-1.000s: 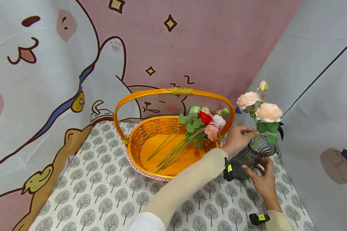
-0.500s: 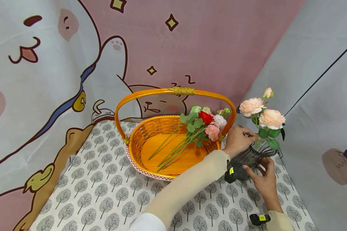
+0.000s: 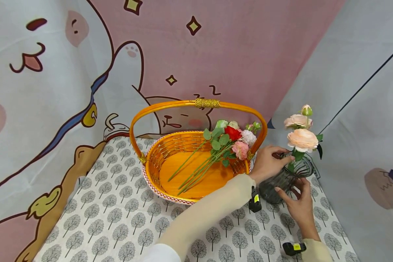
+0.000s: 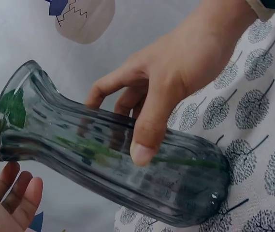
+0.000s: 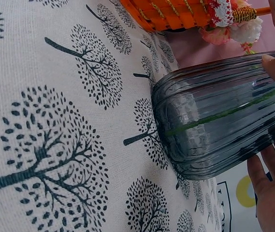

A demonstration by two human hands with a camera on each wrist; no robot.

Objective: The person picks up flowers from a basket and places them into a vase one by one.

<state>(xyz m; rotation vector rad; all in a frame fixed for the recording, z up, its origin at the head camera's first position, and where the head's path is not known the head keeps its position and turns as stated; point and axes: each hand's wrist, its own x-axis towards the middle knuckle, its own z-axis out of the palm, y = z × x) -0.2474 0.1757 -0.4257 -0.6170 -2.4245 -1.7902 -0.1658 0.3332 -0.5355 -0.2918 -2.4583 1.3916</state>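
A smoky, ribbed glass vase (image 3: 271, 192) leans at the right side of the table in the head view. My right hand (image 3: 299, 205) grips its body, thumb on one side and fingers on the other, as the left wrist view shows. At the mouth, my left hand (image 3: 270, 162) pinches the stem of a peach rose spray (image 3: 302, 140) just under the leaves. Through the glass, the green stem (image 5: 209, 121) runs down near the bottom in the right wrist view. The vase's base meets the tablecloth.
An orange woven basket (image 3: 180, 156) with a tall handle stands left of the vase. Inside it lie several flowers, among them a red rose (image 3: 233, 134) and a pink flower (image 3: 240, 150), stems pointing front-left. Printed cloth walls rise behind and at the right.
The peach rose spray has sunk lower at the vase mouth and turned, its blooms now one above the other. My left hand has shifted slightly with it; my right hand keeps its grip.
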